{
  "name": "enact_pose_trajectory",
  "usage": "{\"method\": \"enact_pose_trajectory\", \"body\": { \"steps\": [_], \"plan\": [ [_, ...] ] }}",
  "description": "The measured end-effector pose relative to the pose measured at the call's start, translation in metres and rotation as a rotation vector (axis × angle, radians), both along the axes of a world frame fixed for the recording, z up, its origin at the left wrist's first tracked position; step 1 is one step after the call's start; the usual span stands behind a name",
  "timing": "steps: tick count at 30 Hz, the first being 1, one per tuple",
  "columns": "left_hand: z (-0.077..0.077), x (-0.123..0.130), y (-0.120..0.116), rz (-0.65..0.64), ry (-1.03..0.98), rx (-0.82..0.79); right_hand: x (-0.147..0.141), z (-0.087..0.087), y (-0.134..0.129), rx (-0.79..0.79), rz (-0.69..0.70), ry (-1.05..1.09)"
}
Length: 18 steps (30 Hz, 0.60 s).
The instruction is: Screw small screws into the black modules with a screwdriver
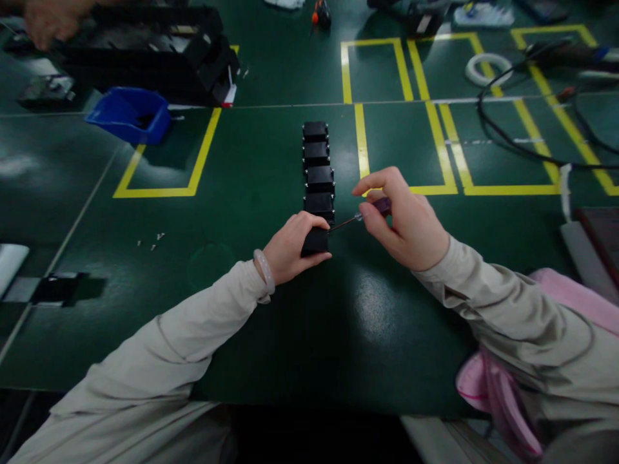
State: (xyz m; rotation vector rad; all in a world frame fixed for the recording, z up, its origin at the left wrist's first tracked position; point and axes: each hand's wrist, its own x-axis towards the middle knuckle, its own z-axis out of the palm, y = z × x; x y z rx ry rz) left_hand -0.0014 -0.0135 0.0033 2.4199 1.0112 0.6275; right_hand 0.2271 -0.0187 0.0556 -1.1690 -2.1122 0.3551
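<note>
My left hand (293,249) grips the nearest black block (315,242) between thumb and fingers, on the green tabletop. In my right hand (407,219) is a screwdriver (382,206) with a dark purplish handle. Its thin shaft points left, and the tip meets the right side of the held block by the far corner. Beyond that block, several similar black blocks (320,176) stand in a straight row, with small shiny screws showing along their sides. A few loose screws (159,236) lie to the left of my left hand.
A blue bin (129,115) sits at the left, in front of a long black housing (145,55), where another person's hand (51,22) shows. Yellow tape (411,190) marks rectangles on the table (271,348). A white tape roll (488,69) and black cable (512,138) lie right.
</note>
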Motion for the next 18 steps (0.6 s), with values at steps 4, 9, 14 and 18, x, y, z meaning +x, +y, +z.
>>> {"method": "enact_pose_trajectory", "body": {
  "steps": [4,9,14,18],
  "plan": [
    [0.0,0.0,-0.0002,-0.003,-0.008,-0.002,0.0009,0.0007,0.0001,0.003,0.004,-0.018],
    [0.001,0.0003,-0.0005,0.009,0.009,-0.019,0.001,0.001,-0.0007,0.0,-0.002,-0.026],
    [0.0009,0.0002,-0.0002,-0.003,-0.001,-0.004,0.0002,0.0012,-0.0006,0.004,0.004,-0.006],
    [0.0,-0.0001,-0.0001,-0.004,0.0,-0.002,0.0014,0.0,0.0,-0.003,0.015,-0.031]
  ]
}}
